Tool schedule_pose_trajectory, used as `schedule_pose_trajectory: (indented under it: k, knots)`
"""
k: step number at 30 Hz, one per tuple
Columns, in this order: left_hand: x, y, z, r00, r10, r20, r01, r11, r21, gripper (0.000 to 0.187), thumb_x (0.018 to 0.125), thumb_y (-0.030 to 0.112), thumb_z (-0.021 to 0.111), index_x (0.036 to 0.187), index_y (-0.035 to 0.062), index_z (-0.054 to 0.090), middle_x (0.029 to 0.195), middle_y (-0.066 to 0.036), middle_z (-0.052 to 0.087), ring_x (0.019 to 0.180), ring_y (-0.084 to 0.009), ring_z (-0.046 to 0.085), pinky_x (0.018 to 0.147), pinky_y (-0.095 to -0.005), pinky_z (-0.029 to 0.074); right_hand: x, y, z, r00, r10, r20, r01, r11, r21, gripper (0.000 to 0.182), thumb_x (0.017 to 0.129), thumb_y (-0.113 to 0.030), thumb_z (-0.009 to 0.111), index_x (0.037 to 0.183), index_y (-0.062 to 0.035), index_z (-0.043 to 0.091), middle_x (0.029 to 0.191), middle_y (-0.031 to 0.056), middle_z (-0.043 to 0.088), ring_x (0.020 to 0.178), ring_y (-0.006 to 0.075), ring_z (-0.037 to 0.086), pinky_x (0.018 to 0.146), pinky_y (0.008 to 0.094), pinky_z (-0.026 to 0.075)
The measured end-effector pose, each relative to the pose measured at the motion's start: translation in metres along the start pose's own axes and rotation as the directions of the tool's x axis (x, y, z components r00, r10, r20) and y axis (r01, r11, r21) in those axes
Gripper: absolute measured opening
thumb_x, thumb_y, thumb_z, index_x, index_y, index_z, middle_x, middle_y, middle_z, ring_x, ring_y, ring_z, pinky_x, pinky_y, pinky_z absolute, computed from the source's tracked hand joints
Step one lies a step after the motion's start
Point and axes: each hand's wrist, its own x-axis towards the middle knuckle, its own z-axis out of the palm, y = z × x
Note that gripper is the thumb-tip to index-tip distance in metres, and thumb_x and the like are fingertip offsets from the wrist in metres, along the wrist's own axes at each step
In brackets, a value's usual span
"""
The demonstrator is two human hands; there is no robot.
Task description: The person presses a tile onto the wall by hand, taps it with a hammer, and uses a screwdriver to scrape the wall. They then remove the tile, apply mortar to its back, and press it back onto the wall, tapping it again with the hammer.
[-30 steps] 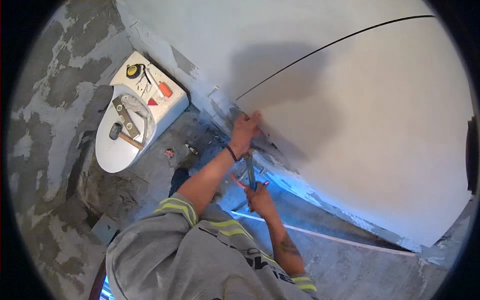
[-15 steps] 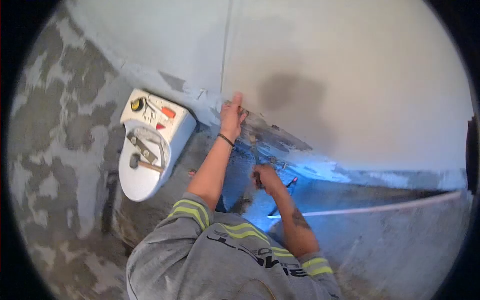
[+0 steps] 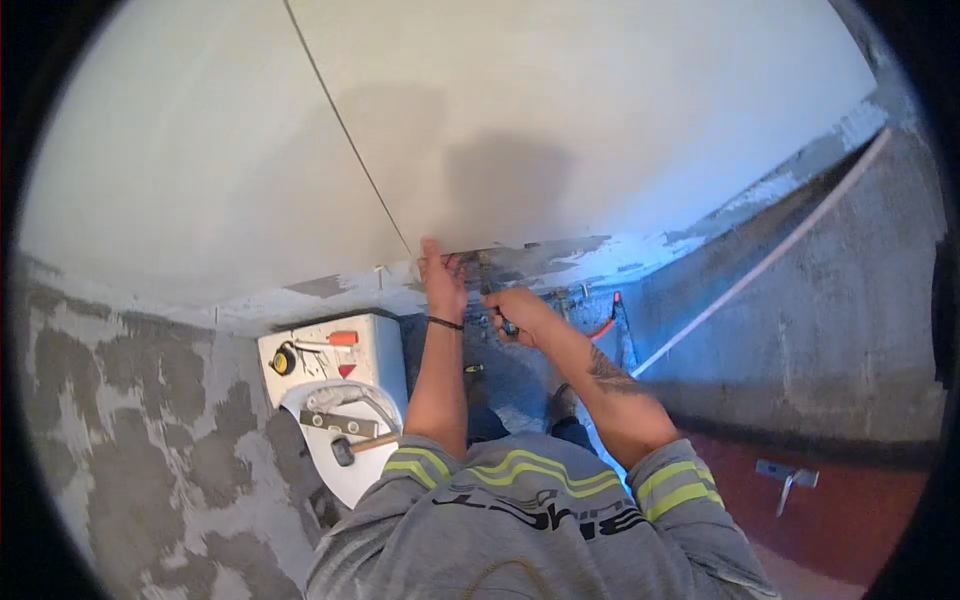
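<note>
My left hand (image 3: 443,283) is up at the lower edge of the large pale wall panel (image 3: 300,190). Its thumb points upward and the fingers are apart, partly bent at the panel edge beside a dark vertical seam. Just right of it, my right hand (image 3: 520,314) is closed around a dark-handled tool (image 3: 510,328). The tool's thin front end points up toward the broken, rough strip (image 3: 500,265) under the panel; its exact kind cannot be made out.
A white toilet (image 3: 345,470) stands left, bearing a tape measure (image 3: 284,358), an orange-handled tool (image 3: 342,338), a level (image 3: 338,424) and a mallet (image 3: 345,452). A red-handled tool (image 3: 604,326) lies right of my hands. A long pale strip (image 3: 770,255) slants across the right side.
The view has turned and shifted, so the toilet now appears lower and the seam slants. My right hand has come up closer to my left hand, still holding the tool.
</note>
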Motion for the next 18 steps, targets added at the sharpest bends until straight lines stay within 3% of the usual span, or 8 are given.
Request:
schedule_pose_trajectory:
  k: [5,6,7,8,10,12,16,18]
  knots:
    - [-0.003,-0.001,-0.002,0.997,0.025,0.076,-0.021,0.998,-0.052,0.045,0.086,0.051,0.055,0.112,0.0161,0.044,0.096,-0.002,0.057,0.082,-0.0125,0.053,0.076,-0.0312,0.042,-0.006,-0.008,0.005,0.998,-0.024,-0.054,0.022,0.999,-0.039,0.017,0.085,-0.014,0.055,0.070,-0.0055,0.056,0.056,0.0046,0.050,0.045,0.0172,0.047,0.041,0.0322,0.042]
    - [-0.002,0.002,0.003,0.992,0.071,0.107,-0.061,0.994,-0.088,0.048,0.085,0.051,0.057,0.115,0.0166,0.044,0.098,-0.002,0.057,0.083,-0.0130,0.054,0.080,-0.0307,0.043,-0.009,-0.010,0.006,0.988,-0.154,0.001,0.146,0.936,-0.319,0.020,0.083,-0.015,0.057,0.066,-0.0067,0.054,0.055,0.0035,0.047,0.046,0.0151,0.044,0.041,0.0316,0.038]
    - [0.000,0.004,0.006,0.991,0.069,0.113,-0.060,0.994,-0.088,0.048,0.085,0.051,0.057,0.115,0.0166,0.044,0.098,-0.002,0.057,0.083,-0.0130,0.054,0.080,-0.0307,0.043,-0.011,-0.007,0.006,0.964,-0.250,0.086,0.254,0.788,-0.561,0.024,0.082,-0.016,0.060,0.062,-0.0078,0.051,0.053,0.0025,0.044,0.048,0.0129,0.042,0.042,0.0311,0.034]
    - [-0.003,0.004,0.004,0.991,0.036,0.132,-0.017,0.990,-0.142,0.051,0.084,0.052,0.058,0.118,0.0168,0.043,0.099,-0.002,0.057,0.085,-0.0137,0.055,0.081,-0.0306,0.043,-0.012,-0.002,0.004,0.967,-0.242,0.080,0.245,0.796,-0.553,0.024,0.082,-0.016,0.060,0.062,-0.0078,0.051,0.053,0.0025,0.044,0.048,0.0129,0.042,0.042,0.0311,0.034]
    - [-0.011,0.005,0.008,0.990,0.004,0.138,0.024,0.980,-0.200,0.054,0.083,0.053,0.058,0.120,0.0170,0.042,0.100,-0.002,0.057,0.087,-0.0145,0.055,0.082,-0.0304,0.043,-0.019,0.000,0.004,0.996,-0.080,-0.042,0.074,0.988,-0.135,0.019,0.080,-0.015,0.061,0.065,-0.0075,0.052,0.055,0.0021,0.044,0.048,0.0122,0.041,0.041,0.0307,0.032]
    - [-0.012,0.009,0.016,0.999,-0.041,-0.005,0.039,0.968,-0.250,0.058,0.082,0.055,0.058,0.123,0.0174,0.040,0.105,-0.001,0.056,0.093,-0.0144,0.054,0.083,-0.0315,0.041,-0.022,0.014,-0.006,0.995,-0.102,-0.003,0.101,0.991,-0.086,0.017,0.080,-0.014,0.060,0.066,-0.0077,0.053,0.055,0.0020,0.044,0.048,0.0120,0.041,0.041,0.0303,0.033]
    - [-0.011,0.009,0.017,0.997,0.057,0.061,-0.048,0.990,-0.134,0.060,0.082,0.056,0.057,0.126,0.0195,0.037,0.108,0.001,0.055,0.097,-0.0135,0.051,0.081,-0.0328,0.039,-0.023,0.013,-0.007,0.988,-0.146,0.056,0.146,0.989,0.001,0.012,0.079,-0.013,0.057,0.070,-0.0081,0.052,0.057,0.0018,0.044,0.048,0.0118,0.042,0.041,0.0295,0.034]
    - [-0.014,0.007,0.016,0.998,-0.035,0.043,0.039,0.993,-0.109,0.059,0.083,0.059,0.054,0.125,0.0213,0.037,0.109,0.002,0.054,0.096,-0.0119,0.050,0.076,-0.0323,0.036,-0.019,0.024,-0.008,0.987,-0.146,0.062,0.148,0.989,-0.026,0.014,0.079,-0.013,0.057,0.068,-0.0074,0.052,0.058,0.0022,0.045,0.048,0.0117,0.042,0.041,0.0301,0.035]
